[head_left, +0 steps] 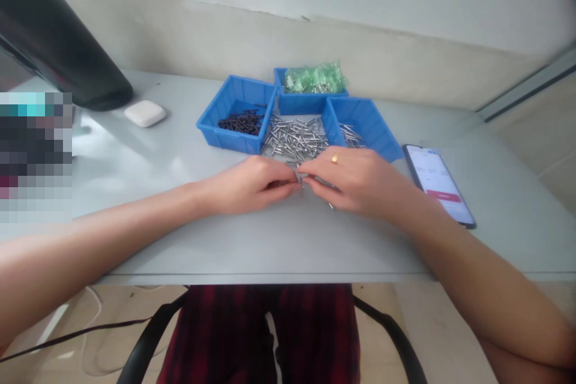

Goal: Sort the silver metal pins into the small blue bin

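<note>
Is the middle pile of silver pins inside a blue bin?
No, the silver pile lies on the table between the left blue bin and the right blue bin.

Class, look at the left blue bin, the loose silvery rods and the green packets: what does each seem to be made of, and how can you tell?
Left blue bin: likely moulded plastic, slightly glossy; even colour, ribbed walls.
Loose silvery rods: probably metal, shiny; bright glints along them.
Green packets: perhaps thin plastic film; crinkled, with glossy highlights.
</note>
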Action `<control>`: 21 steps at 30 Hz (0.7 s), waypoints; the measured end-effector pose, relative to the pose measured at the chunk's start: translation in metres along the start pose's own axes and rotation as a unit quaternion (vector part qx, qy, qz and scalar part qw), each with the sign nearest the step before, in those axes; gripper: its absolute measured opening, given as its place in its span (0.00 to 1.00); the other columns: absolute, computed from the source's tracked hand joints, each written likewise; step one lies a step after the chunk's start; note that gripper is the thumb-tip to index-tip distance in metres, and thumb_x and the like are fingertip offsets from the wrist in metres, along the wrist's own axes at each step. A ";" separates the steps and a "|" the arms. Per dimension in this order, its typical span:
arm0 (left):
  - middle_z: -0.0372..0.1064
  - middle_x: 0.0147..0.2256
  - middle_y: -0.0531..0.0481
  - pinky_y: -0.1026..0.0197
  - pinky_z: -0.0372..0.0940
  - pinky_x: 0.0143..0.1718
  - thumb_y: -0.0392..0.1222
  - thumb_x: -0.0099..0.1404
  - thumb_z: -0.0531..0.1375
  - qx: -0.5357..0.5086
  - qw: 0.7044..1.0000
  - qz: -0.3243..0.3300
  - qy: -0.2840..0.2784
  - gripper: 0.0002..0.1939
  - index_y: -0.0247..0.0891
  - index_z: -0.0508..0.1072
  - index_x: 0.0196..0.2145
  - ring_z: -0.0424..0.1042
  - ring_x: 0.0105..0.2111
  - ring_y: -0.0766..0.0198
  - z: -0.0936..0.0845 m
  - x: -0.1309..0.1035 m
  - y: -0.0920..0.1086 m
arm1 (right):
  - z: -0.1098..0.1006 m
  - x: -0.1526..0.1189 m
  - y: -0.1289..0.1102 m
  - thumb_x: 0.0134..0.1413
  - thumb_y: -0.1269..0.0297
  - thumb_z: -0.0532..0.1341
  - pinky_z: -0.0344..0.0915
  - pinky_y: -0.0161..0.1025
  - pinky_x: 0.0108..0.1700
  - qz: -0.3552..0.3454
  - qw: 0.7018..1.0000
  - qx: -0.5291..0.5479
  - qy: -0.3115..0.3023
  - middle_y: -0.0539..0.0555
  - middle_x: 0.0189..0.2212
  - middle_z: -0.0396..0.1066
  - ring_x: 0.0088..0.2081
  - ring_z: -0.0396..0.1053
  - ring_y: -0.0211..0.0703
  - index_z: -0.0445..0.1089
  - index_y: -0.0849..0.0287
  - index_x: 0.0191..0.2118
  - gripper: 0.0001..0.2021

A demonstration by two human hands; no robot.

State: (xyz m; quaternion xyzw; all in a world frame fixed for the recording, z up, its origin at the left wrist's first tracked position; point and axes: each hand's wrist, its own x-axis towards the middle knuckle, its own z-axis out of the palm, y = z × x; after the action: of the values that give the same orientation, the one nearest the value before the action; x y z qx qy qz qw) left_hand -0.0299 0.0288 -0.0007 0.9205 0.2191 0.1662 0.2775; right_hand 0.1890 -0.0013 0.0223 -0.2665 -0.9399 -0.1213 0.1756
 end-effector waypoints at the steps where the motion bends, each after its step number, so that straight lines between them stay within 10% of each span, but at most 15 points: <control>1: 0.66 0.26 0.53 0.68 0.57 0.28 0.40 0.69 0.52 -0.002 1.000 0.001 -0.001 0.11 0.34 0.70 0.32 0.64 0.25 0.71 0.000 0.000 0.000 | 0.000 0.000 0.000 0.62 0.69 0.52 0.60 0.37 0.33 -0.001 1.000 0.001 0.001 0.55 0.30 0.73 0.33 0.69 0.41 0.71 0.62 0.39 0.10; 12: 0.67 0.28 0.53 0.68 0.59 0.29 0.39 0.69 0.52 0.017 1.000 0.016 0.009 0.11 0.34 0.71 0.33 0.65 0.27 0.71 0.000 -0.002 -0.001 | 0.001 0.000 0.001 0.62 0.68 0.51 0.59 0.36 0.33 0.011 1.000 0.006 -0.013 0.54 0.30 0.73 0.33 0.69 0.41 0.70 0.60 0.37 0.10; 21: 0.68 0.33 0.45 0.60 0.63 0.40 0.40 0.69 0.50 0.239 0.967 0.062 0.064 0.13 0.33 0.72 0.36 0.66 0.36 0.61 0.006 -0.001 -0.011 | 0.010 0.001 0.002 0.61 0.67 0.54 0.60 0.38 0.34 0.070 0.991 0.049 -0.100 0.56 0.33 0.72 0.38 0.68 0.45 0.70 0.62 0.40 0.09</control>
State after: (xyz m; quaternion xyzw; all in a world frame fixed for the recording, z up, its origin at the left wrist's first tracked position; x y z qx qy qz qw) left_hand -0.0319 0.0344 -0.0119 0.9594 0.2120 0.1848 0.0233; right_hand 0.1868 0.0038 0.0133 -0.3335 -0.9366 -0.0356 0.1014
